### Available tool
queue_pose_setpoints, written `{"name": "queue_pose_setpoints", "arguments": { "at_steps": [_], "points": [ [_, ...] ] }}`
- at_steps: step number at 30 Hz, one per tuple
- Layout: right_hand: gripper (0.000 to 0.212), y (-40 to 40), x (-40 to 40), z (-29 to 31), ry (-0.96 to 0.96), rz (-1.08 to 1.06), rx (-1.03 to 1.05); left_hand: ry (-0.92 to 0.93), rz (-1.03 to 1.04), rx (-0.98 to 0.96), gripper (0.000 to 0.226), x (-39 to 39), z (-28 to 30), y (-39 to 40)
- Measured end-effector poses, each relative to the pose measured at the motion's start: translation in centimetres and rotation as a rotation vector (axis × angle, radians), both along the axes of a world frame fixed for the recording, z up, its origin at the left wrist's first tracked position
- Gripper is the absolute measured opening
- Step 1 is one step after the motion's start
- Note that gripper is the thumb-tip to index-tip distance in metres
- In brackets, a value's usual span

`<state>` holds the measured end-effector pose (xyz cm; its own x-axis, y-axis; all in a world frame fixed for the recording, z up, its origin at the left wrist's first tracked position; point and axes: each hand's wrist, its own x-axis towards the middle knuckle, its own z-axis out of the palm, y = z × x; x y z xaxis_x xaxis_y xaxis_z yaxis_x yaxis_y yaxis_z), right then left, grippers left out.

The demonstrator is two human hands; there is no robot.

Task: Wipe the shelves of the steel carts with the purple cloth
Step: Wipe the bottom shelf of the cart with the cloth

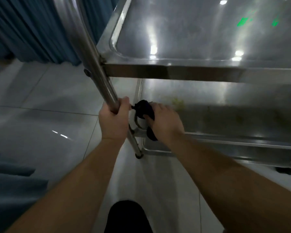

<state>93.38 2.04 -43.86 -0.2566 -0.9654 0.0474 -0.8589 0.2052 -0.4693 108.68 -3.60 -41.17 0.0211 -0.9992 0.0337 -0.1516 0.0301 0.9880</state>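
The left hand (113, 121) wraps its fingers round the cart post (97, 64) to steady it. The right hand (165, 122) clamps fingers on the purple cloth (142, 107), rubbing the middle shelf (225, 105) corner.

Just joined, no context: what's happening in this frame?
A person is wiping a steel cart with a dark purple cloth. The left hand holds the cart's upright post in a closed grip, apparently steadying it. The right hand presses the bunched cloth onto the near left corner of the lower shelf. That shelf shows faint greenish smudges further right. The top shelf is bare and reflects ceiling lights.
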Motion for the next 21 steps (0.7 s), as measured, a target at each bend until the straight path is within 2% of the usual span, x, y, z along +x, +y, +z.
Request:
{"name": "queue_pose_setpoints", "arguments": {
  "at_steps": [2, 4, 6, 9, 13, 21],
  "points": [
    [0.042, -1.3, 0.9, -1.7, -0.02, 0.067, -0.019, 0.031, 0.028, -0.044, 0.053, -0.4, -0.8, -0.2],
    [0.045, -2.5, 1.7, -3.1, -0.057, 0.184, 0.064, 0.026, 0.032, -0.066, 0.058, -0.5, -1.4, -0.4],
    [0.054, -3.0, 2.4, -4.6, 0.0, 0.306, 0.215, 0.038, 0.036, -0.088, 0.058, -0.5, -1.6, -0.6],
    [0.061, -1.9, 2.2, -5.9, 0.093, 0.306, 0.22, 0.036, 0.05, -0.136, 0.063, -0.8, -1.5, -0.3],
    [0.06, 1.8, -2.0, -6.1, 0.139, 0.164, 0.175, 0.05, 0.078, -0.15, 0.054, -0.9, -1.4, 0.0],
    [0.063, 12.9, -18.0, -6.7, 0.14, -0.423, 0.322, 0.076, 0.101, -0.145, 0.033, -0.9, -1.6, -0.2]
  ]
}}
